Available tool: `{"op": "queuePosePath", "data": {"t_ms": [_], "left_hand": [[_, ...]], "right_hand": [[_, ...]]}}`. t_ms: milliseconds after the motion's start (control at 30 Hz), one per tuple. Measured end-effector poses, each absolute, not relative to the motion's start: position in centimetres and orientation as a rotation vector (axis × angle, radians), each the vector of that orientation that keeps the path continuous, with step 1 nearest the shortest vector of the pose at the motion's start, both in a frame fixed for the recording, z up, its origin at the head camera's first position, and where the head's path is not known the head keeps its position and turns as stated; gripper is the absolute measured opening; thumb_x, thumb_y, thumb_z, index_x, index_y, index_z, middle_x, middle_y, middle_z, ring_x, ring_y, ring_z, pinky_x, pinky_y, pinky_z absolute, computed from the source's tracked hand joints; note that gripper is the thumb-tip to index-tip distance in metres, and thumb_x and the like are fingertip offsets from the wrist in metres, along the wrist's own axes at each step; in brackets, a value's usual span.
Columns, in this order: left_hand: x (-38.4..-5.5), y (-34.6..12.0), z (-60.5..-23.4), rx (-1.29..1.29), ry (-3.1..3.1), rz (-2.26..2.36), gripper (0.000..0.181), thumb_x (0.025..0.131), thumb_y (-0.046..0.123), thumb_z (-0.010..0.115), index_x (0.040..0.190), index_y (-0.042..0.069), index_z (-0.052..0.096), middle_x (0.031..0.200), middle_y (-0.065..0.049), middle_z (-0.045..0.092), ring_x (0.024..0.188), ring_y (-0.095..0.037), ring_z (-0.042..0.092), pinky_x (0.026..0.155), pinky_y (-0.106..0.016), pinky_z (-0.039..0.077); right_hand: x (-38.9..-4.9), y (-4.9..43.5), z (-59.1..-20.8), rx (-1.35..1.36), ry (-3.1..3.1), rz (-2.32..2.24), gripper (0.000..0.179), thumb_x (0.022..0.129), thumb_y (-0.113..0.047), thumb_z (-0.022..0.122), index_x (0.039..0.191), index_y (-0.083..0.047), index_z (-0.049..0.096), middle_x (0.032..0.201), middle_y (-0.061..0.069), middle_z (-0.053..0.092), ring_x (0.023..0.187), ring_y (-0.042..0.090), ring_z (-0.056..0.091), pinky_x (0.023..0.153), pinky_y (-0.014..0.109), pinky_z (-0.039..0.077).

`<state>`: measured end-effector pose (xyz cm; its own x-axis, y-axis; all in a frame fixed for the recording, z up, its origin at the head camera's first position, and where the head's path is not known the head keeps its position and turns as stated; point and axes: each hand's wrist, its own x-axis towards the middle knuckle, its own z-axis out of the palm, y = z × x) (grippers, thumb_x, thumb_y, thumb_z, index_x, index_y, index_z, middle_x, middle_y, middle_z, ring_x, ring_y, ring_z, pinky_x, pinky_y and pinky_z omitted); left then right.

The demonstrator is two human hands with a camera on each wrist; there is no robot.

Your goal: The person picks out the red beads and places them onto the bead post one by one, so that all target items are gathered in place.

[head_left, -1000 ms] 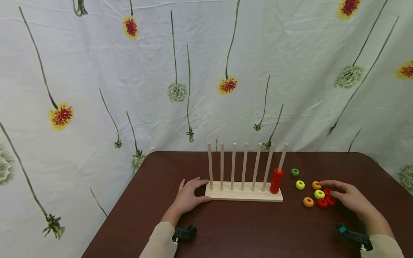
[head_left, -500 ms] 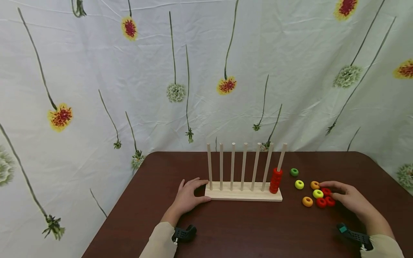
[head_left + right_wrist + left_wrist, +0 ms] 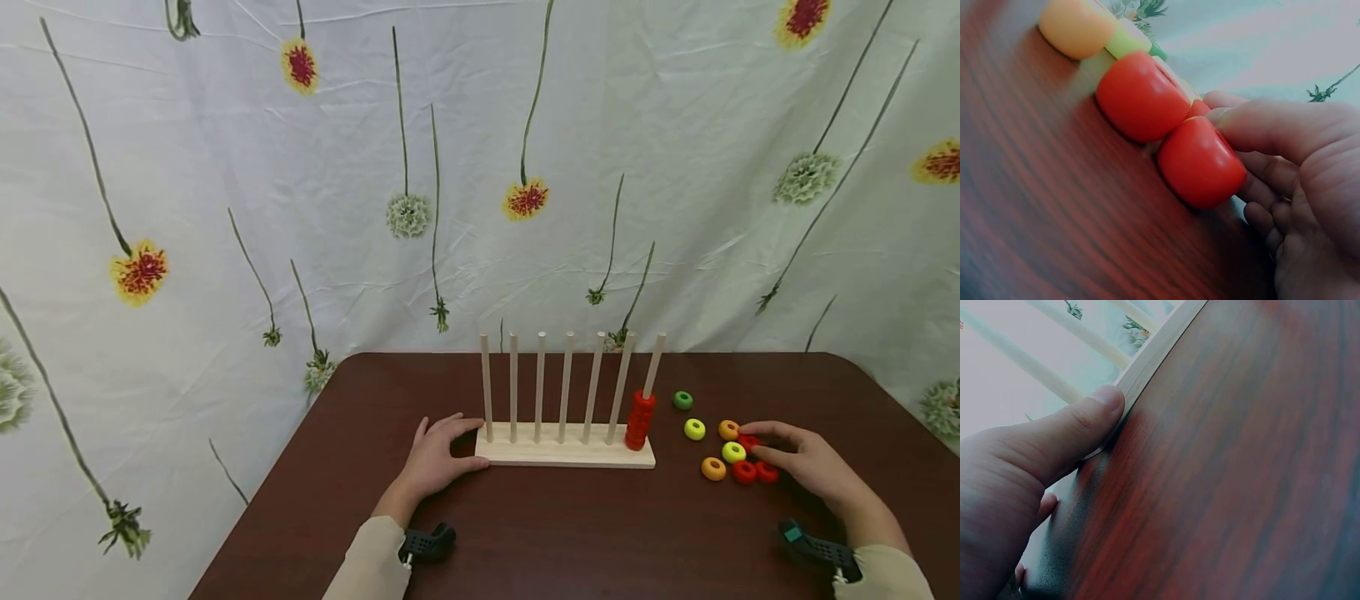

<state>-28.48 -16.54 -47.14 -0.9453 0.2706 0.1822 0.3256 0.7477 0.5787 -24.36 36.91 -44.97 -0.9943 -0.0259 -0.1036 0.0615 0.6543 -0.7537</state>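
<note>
My left hand (image 3: 435,458) grips the left end of a wooden bead rack (image 3: 562,455); its thumb (image 3: 1094,412) lies along the front edge. Several upright pegs stand on the rack, and the rightmost carries a stack of red beads (image 3: 640,421). To the right of the rack, my right hand (image 3: 813,462) pinches a red bead (image 3: 748,443) between thumb and index finger, low among the loose beads. Two more red beads (image 3: 1141,97) sit just in front of it, nearer the wrist camera. The held bead is mostly hidden in the right wrist view.
Close by lie an orange bead (image 3: 728,430) and a yellow bead (image 3: 733,452). Another orange bead (image 3: 713,469), another yellow bead (image 3: 694,429) and a green bead (image 3: 682,401) are scattered leftward on the dark table (image 3: 600,533). A flowered cloth (image 3: 480,167) hangs behind the table.
My right thumb and index finger have shifted slightly left, with the red bead between them. The nearby yellow bead has slid a little left. My left hand stays on the rack.
</note>
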Motion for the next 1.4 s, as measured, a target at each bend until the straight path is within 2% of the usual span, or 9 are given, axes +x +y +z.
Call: {"op": "queuePosePath", "data": {"t_ms": [200, 533, 767, 900, 1000, 1100, 1200, 1400], "left_hand": [[-28.5, -16.6, -47.2, -0.496, -2.850, -0.990, 0.063, 0.080, 0.041, 0.083, 0.136, 0.021, 0.063, 0.141, -0.005, 0.062, 0.144, -0.031, 0.044, 0.121, -0.067, 0.007], [-28.4, -16.5, -47.2, -0.485, -2.850, -0.998, 0.063, 0.080, 0.042, 0.083, 0.136, 0.023, 0.064, 0.141, -0.003, 0.062, 0.145, -0.029, 0.043, 0.122, -0.066, 0.006], [-28.3, -16.6, -47.2, -0.499, -2.848, -0.996, 0.063, 0.080, 0.042, 0.083, 0.136, 0.022, 0.063, 0.141, -0.004, 0.062, 0.144, -0.030, 0.043, 0.122, -0.067, 0.007], [-28.4, -16.6, -47.2, -0.503, -2.847, -0.994, 0.063, 0.080, 0.042, 0.083, 0.137, 0.022, 0.063, 0.141, -0.004, 0.062, 0.144, -0.031, 0.043, 0.122, -0.067, 0.007], [-28.4, -16.6, -47.2, -0.494, -2.852, -0.994, 0.063, 0.080, 0.042, 0.082, 0.137, 0.023, 0.063, 0.141, -0.003, 0.062, 0.145, -0.030, 0.043, 0.122, -0.066, 0.006], [-28.4, -16.6, -47.2, -0.489, -2.853, -0.996, 0.063, 0.080, 0.042, 0.082, 0.137, 0.023, 0.063, 0.142, -0.003, 0.061, 0.145, -0.029, 0.043, 0.122, -0.066, 0.006], [-28.5, -16.6, -47.2, -0.495, -2.847, -0.998, 0.063, 0.080, 0.042, 0.082, 0.136, 0.023, 0.063, 0.141, -0.003, 0.062, 0.145, -0.029, 0.043, 0.122, -0.066, 0.006], [-28.5, -16.5, -47.2, -0.497, -2.845, -1.006, 0.062, 0.080, 0.041, 0.082, 0.137, 0.023, 0.063, 0.141, -0.003, 0.061, 0.145, -0.029, 0.043, 0.122, -0.066, 0.006]], "right_hand": [[-24.4, 36.7, -44.8, 0.029, 2.784, -1.234, 0.058, 0.100, -0.040, 0.060, 0.139, 0.002, 0.053, 0.149, 0.037, 0.035, 0.130, 0.054, 0.033, 0.099, 0.071, 0.033], [-24.4, 36.4, -44.2, 0.072, 2.823, -1.213, 0.065, 0.100, -0.047, 0.056, 0.142, 0.002, 0.050, 0.151, 0.039, 0.030, 0.134, 0.058, 0.027, 0.100, 0.077, 0.027], [-24.4, 35.5, -43.6, 0.043, 2.878, -1.222, 0.065, 0.100, -0.051, 0.055, 0.141, 0.000, 0.053, 0.150, 0.035, 0.037, 0.133, 0.055, 0.032, 0.098, 0.075, 0.032], [-24.2, 34.7, -42.6, -0.013, 2.942, -1.214, 0.061, 0.100, -0.049, 0.056, 0.138, -0.003, 0.057, 0.144, 0.030, 0.047, 0.125, 0.048, 0.044, 0.091, 0.063, 0.044], [-24.3, 33.9, -41.7, -0.031, 3.000, -1.187, 0.057, 0.099, -0.049, 0.058, 0.136, -0.005, 0.060, 0.133, 0.023, 0.059, 0.111, 0.032, 0.055, 0.082, 0.044, 0.051], [-24.4, 33.0, -40.9, -0.051, 3.053, -1.173, 0.052, 0.098, -0.047, 0.061, 0.131, -0.007, 0.063, 0.122, 0.018, 0.065, 0.095, 0.014, 0.057, 0.074, 0.030, 0.048], [-24.5, 32.0, -40.2, -0.089, 3.088, -1.194, 0.047, 0.097, -0.044, 0.064, 0.127, -0.008, 0.065, 0.116, 0.015, 0.068, 0.086, 0.004, 0.056, 0.070, 0.026, 0.048], [-24.4, 30.2, -38.5, -0.142, 3.121, -1.253, 0.044, 0.096, -0.043, 0.066, 0.125, -0.011, 0.065, 0.114, 0.011, 0.069, 0.083, 0.001, 0.059, 0.068, 0.023, 0.050]]}}
